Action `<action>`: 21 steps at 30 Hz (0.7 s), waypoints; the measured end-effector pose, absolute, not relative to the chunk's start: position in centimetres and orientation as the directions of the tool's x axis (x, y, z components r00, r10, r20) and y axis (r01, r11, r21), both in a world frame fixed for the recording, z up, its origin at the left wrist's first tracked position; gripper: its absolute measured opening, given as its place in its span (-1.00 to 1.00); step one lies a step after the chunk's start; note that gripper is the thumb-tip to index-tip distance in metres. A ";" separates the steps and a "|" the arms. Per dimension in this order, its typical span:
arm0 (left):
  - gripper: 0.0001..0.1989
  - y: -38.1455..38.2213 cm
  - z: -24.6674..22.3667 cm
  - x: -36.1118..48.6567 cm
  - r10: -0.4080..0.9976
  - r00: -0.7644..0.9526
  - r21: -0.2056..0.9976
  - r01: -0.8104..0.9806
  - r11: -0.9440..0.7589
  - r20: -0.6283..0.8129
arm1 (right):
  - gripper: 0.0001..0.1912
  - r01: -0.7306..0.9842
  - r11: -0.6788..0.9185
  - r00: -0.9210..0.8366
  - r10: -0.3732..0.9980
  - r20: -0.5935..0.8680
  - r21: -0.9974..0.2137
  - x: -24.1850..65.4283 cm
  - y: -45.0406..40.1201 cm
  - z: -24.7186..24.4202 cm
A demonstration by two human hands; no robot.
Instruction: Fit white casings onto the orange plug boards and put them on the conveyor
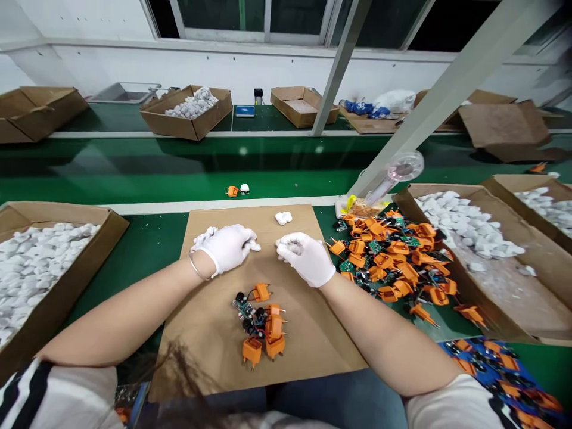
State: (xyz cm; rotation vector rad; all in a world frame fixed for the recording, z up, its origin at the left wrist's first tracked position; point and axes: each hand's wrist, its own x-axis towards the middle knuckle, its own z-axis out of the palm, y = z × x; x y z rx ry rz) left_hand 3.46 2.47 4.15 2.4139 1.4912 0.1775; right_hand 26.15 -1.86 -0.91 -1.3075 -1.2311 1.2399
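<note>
My left hand (226,249), in a white glove, is shut on a white plastic shell (254,245) above a brown cardboard sheet (187,357). My right hand (306,259), also gloved, curls closed close to it; white on white hides whether it holds anything. Two white shells (283,218) lie just beyond my hands. Nearer me on the sheet sits a small heap of orange plug bodies with circuit boards (263,325). A much larger heap of the same parts (388,262) lies on the green bench to the right of my right hand.
Open cardboard boxes of white shells stand at left (44,268) and right (465,223). Beyond the sheet runs a green conveyor belt (134,179) carrying an orange plug (232,191). A small fan (402,170) sits near the right box. More boxes stand farther back.
</note>
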 end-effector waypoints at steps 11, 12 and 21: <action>-0.74 -0.3 0.1 5.8 0.793 0.548 0.728 0.424 -0.538 0.267 | -0.63 -0.118 -0.218 -0.098 0.973 -0.207 -0.969 25.6 -2.6 -0.9; -0.74 -0.3 0.1 5.6 0.778 0.569 0.732 0.405 -0.548 0.267 | -0.61 -0.154 -0.241 -0.121 0.967 -0.224 -0.958 25.6 -2.6 -1.0; -0.81 -0.8 0.0 5.6 0.760 0.515 0.735 0.317 -0.599 0.397 | -0.56 -0.432 -0.290 -0.151 0.957 -0.248 -0.854 25.0 -2.8 -0.4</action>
